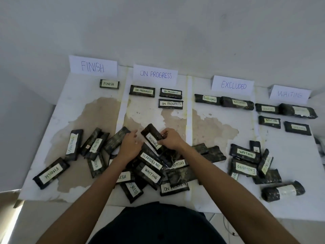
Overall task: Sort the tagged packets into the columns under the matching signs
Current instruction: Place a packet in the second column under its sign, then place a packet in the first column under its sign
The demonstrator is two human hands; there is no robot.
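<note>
Four paper signs stand at the back: FINISH [92, 66], ON PROGRESS [155, 74], EXCLUDED [233, 85], WAITING [289, 94]. Dark packets with white tags lie in columns under them. One FINISH packet [109, 84] lies under its sign. A loose heap of several tagged packets [151, 166] covers the near middle of the table. My right hand [169, 139] is shut on a packet tagged FINISH [151, 136], lifted at the top of the heap. My left hand [129, 146] rests flat on the heap beside it, fingers apart, holding nothing.
The white table [98, 117] has worn brown patches. A second cluster of packets [249, 161] lies at the near right, and a rolled packet [283, 191] by the front edge. More loose packets [51, 173] sit at the near left. A wall rises behind the signs.
</note>
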